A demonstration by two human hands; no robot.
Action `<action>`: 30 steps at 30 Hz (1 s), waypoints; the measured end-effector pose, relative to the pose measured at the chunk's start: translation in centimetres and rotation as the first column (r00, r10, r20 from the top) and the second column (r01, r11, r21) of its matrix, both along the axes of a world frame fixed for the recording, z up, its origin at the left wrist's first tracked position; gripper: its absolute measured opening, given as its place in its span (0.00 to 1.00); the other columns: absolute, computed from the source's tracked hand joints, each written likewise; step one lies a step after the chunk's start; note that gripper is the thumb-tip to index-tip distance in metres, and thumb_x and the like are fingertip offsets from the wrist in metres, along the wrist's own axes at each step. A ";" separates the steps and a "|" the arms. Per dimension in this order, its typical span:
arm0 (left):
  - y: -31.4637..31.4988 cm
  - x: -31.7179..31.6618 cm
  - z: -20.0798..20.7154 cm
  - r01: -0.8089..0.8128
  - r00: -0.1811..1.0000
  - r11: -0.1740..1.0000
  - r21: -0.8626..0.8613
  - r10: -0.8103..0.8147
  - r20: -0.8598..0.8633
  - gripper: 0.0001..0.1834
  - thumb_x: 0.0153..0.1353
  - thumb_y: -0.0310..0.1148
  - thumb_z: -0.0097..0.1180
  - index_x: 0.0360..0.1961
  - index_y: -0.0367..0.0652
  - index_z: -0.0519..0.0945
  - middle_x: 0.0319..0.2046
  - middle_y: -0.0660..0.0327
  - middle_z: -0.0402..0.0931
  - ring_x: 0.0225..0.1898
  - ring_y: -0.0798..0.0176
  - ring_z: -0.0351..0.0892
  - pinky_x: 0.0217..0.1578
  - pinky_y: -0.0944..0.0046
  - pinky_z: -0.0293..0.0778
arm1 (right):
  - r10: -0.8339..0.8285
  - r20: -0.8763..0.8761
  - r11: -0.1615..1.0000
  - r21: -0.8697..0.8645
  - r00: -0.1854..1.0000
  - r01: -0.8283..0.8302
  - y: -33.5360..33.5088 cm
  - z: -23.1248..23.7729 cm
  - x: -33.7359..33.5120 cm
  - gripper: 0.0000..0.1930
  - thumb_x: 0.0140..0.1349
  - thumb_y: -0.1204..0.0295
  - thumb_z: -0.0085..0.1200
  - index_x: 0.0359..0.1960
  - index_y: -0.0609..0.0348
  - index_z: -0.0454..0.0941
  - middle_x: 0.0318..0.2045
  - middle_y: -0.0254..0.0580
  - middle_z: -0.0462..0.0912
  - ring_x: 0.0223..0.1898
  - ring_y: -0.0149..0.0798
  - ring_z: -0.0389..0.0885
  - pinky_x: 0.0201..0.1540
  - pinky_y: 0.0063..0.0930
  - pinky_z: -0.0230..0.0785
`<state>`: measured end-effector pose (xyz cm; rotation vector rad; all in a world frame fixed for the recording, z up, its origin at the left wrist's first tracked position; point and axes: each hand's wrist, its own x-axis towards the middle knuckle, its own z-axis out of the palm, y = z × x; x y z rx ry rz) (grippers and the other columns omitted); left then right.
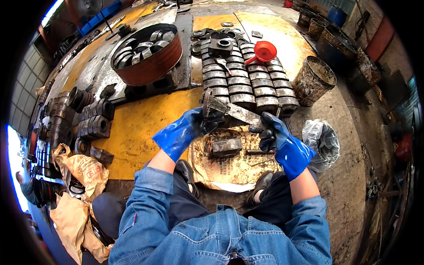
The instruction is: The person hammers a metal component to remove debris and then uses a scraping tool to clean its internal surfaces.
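Observation:
My left hand (201, 122), in a blue rubber glove with blackened fingers, is closed on a dark, greasy metal piece with a flat flange (206, 102). My right hand (274, 137), gloved alike, grips a flat scraper (243, 114) whose smeared blade points left and reaches the metal piece. Below both hands a grey metal block (226, 147) lies on a stained paper sack (212, 170). A thin dark rod (259, 152) rests there too, close to my right hand. The scraper's handle is mostly hidden by my fingers.
Beyond my hands stand rows of metal rings (242, 88), with a red dipper (265, 51) and a brush (223, 65) on top. A round red tub (152, 66) of metal parts is at far left. A grimy bucket (316, 81) and plastic-lined bin (321, 145) stand right.

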<state>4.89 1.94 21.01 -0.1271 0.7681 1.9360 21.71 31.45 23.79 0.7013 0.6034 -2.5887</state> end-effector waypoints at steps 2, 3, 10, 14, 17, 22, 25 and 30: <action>-0.5 -0.6 -0.1 0.049 0.999 0.999 0.024 -0.049 0.020 0.26 0.73 0.46 0.34 0.59 0.40 0.74 0.57 0.43 0.75 0.55 0.40 0.77 0.45 0.52 0.83 | -0.058 0.060 0.998 0.032 0.997 0.056 -0.9 0.1 -0.4 0.11 0.67 0.57 0.55 0.29 0.45 0.73 0.25 0.31 0.75 0.17 0.27 0.69 0.17 0.22 0.53; -0.5 -1.0 -0.2 0.078 0.996 0.996 0.041 -0.079 0.030 0.27 0.73 0.46 0.32 0.59 0.40 0.73 0.57 0.43 0.75 0.55 0.40 0.78 0.43 0.54 0.84 | -0.083 0.089 0.996 0.048 0.993 0.079 -1.5 1.0 -0.6 0.12 0.66 0.57 0.56 0.27 0.45 0.73 0.24 0.31 0.74 0.17 0.27 0.68 0.16 0.22 0.53; -0.3 -0.8 0.4 -0.196 0.951 0.848 -0.493 0.043 -0.305 0.22 0.71 0.51 0.47 0.54 0.47 0.77 0.47 0.56 0.83 0.41 0.59 0.86 0.29 0.68 0.79 | -0.196 0.074 0.974 -0.098 0.978 0.203 -2.5 2.2 -0.9 0.10 0.65 0.57 0.56 0.27 0.42 0.75 0.44 0.60 0.83 0.15 0.24 0.67 0.14 0.15 0.55; 0.1 -2.3 0.0 -0.431 0.628 0.845 -0.318 0.028 -0.777 0.17 0.66 0.36 0.58 0.54 0.41 0.79 0.45 0.57 0.84 0.44 0.66 0.84 0.39 0.66 0.79 | -0.287 0.035 0.956 0.075 0.957 0.284 -2.4 1.6 -1.1 0.10 0.65 0.57 0.57 0.38 0.48 0.77 0.34 0.40 0.82 0.22 0.29 0.72 0.18 0.20 0.59; 1.4 -2.9 -0.7 -0.455 0.256 0.867 -0.202 -0.090 -0.962 0.22 0.57 0.25 0.67 0.53 0.33 0.78 0.47 0.56 0.82 0.47 0.66 0.81 0.52 0.64 0.77 | -0.294 0.015 0.940 0.185 0.956 0.286 -3.3 1.4 -1.0 0.15 0.67 0.57 0.55 0.48 0.51 0.76 0.38 0.42 0.82 0.28 0.34 0.76 0.21 0.26 0.64; 1.6 -3.3 -3.2 -0.554 0.276 0.813 -0.179 -0.024 -0.961 0.25 0.54 0.27 0.69 0.53 0.31 0.78 0.45 0.57 0.82 0.46 0.66 0.80 0.51 0.64 0.76 | -0.256 0.004 0.941 0.230 0.967 0.248 -4.5 0.5 -1.4 0.15 0.66 0.56 0.56 0.46 0.51 0.75 0.32 0.42 0.79 0.25 0.34 0.76 0.19 0.28 0.67; 1.7 -3.3 -3.2 -0.737 0.088 0.665 -0.123 -0.086 -0.992 0.19 0.56 0.30 0.68 0.48 0.34 0.82 0.39 0.59 0.84 0.39 0.69 0.81 0.44 0.67 0.78 | -0.258 0.002 0.931 0.267 0.966 0.248 -4.7 0.5 -1.6 0.15 0.66 0.56 0.55 0.45 0.53 0.76 0.31 0.44 0.80 0.23 0.32 0.73 0.19 0.25 0.67; 0.7 -2.2 -1.0 -0.689 0.333 0.672 -0.271 -0.039 -0.942 0.18 0.57 0.31 0.68 0.48 0.35 0.82 0.39 0.60 0.84 0.39 0.69 0.81 0.43 0.67 0.77 | -0.207 0.001 0.938 0.284 0.978 0.199 -3.6 0.7 -1.2 0.18 0.68 0.56 0.49 0.53 0.51 0.74 0.42 0.50 0.83 0.23 0.30 0.70 0.22 0.27 0.64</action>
